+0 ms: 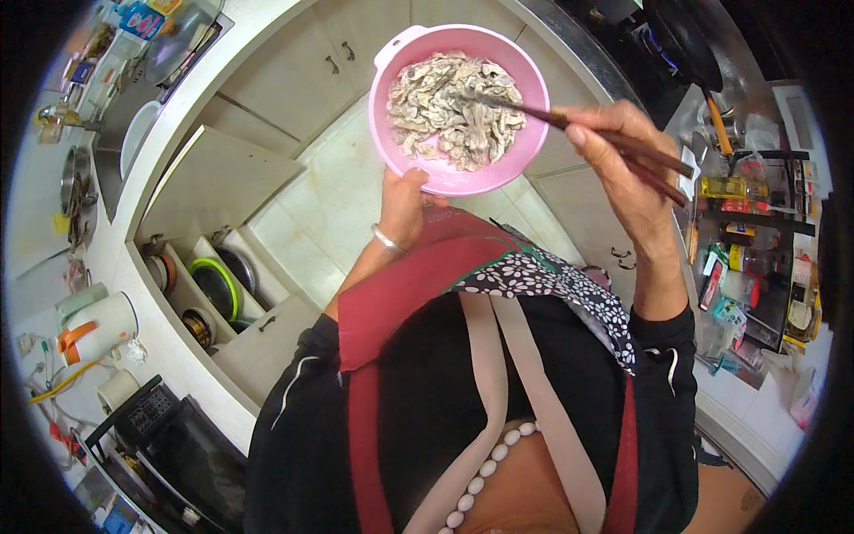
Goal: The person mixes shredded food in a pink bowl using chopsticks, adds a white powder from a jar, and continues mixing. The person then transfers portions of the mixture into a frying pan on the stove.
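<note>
My left hand (403,208) grips the near rim of a pink plastic bowl (460,181), thumb over the edge and fingers beneath. Inside lie many pale strips of food (427,100), coated in what looks like flour or batter; what they are I cannot tell. My right hand (624,150) holds a pair of dark wooden chopsticks (544,115) from the right. Their tips reach into the strips near the bowl's middle. The bowl is held in the air above the tiled floor, before my red apron (400,294).
A cabinet door (213,177) stands open at left, beside an open compartment with lidded pots and a green-rimmed lid (235,287). At upper right a black wok (687,47) sits on the stove over a blue flame. Bottles (724,188) crowd the right counter; a white kettle (107,327) stands left.
</note>
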{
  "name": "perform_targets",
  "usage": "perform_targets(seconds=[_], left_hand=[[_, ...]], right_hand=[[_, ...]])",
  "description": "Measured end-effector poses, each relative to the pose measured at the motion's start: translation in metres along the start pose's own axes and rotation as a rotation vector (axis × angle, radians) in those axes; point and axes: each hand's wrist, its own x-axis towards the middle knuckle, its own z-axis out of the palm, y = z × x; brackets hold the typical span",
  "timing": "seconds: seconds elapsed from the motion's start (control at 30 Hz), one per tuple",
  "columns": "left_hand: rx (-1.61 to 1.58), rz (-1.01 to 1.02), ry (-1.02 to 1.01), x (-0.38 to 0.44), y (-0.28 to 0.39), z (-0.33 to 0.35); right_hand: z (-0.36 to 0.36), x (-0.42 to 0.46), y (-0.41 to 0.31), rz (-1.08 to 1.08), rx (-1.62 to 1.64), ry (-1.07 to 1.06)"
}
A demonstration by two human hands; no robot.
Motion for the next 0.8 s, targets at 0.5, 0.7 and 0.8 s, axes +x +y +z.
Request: perform_targets(seconds=[0.5, 0.7, 0.8], left_hand=[[-0.050, -0.019, -0.018, 0.000, 0.009, -0.004], [-0.038, 0.007, -0.015, 0.000, 0.013, 0.007], [-0.058, -0.028, -0.092, 0.001, 0.009, 0.008]], right_hand=[[0.007, -0.026, 0.020, -0.109, 0.036, -0.129], [0.024, -0.021, 0.010, -0.169, 0.111, -0.248], [0.054, -0.028, 0.029, -0.375, -0.127, -0.281]])
